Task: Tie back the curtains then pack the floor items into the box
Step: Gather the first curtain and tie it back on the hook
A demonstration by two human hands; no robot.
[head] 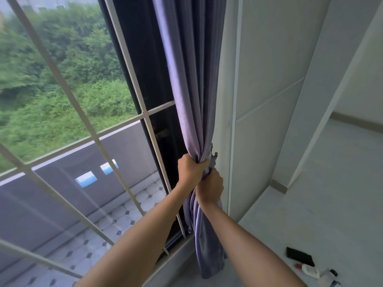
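Observation:
A purple curtain [186, 83] hangs gathered against the right side of the window, beside the white wall. My left hand [189, 169] grips the bunched fabric at waist height. Just below and to its right, my right hand [210, 188] is closed around the same bunch, where a strip of purple tieback fabric [212, 159] seems to wrap it. A small hook or peg [215, 154] shows on the wall right behind the bunch. The curtain's lower end [209, 255] hangs down to the floor.
A large window with a white grille [87, 125] fills the left. On the pale floor at the bottom right lie a black flat object [299, 256], a white bottle with a red cap [308, 271] and another small clear item [331, 276].

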